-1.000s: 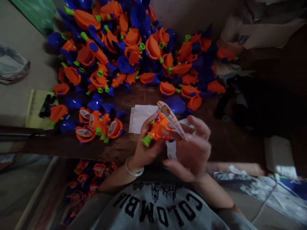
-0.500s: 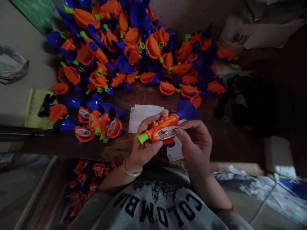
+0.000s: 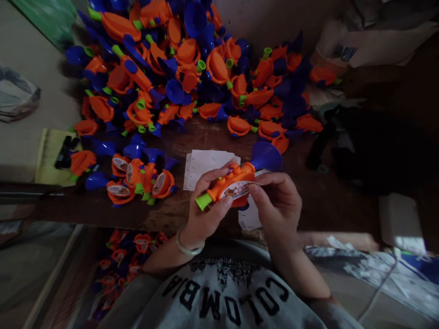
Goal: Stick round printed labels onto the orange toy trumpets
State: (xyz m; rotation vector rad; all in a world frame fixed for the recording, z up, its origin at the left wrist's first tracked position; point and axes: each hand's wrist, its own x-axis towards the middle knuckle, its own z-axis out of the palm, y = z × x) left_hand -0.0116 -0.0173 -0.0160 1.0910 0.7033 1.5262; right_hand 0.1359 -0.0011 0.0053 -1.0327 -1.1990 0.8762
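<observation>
My left hand (image 3: 208, 203) is closed around an orange toy trumpet (image 3: 222, 188) with a green mouthpiece and a blue bell, tilted up to the right. An oval printed sticker (image 3: 236, 189) lies along its near side, and my left thumb presses on the sticker's left end. With thumb and forefinger, my right hand (image 3: 279, 198) pinches the sticker's right end, close against the trumpet. White sticker sheets (image 3: 206, 167) lie on the table behind and under the hands. To the left stand several toy trumpets with stickers (image 3: 135, 176) in a small group.
A large heap of toy trumpets (image 3: 185, 59) without visible stickers fills the back of the table (image 3: 164, 219). Below the front edge at left is a container of more trumpets (image 3: 118, 265). Dark cloth (image 3: 373, 146) lies at right, near a white box (image 3: 401, 221).
My left thumb has moved up from the trumpet's lower edge onto the left end of the sticker. The right hand has shifted slightly left, still pinching the other end.
</observation>
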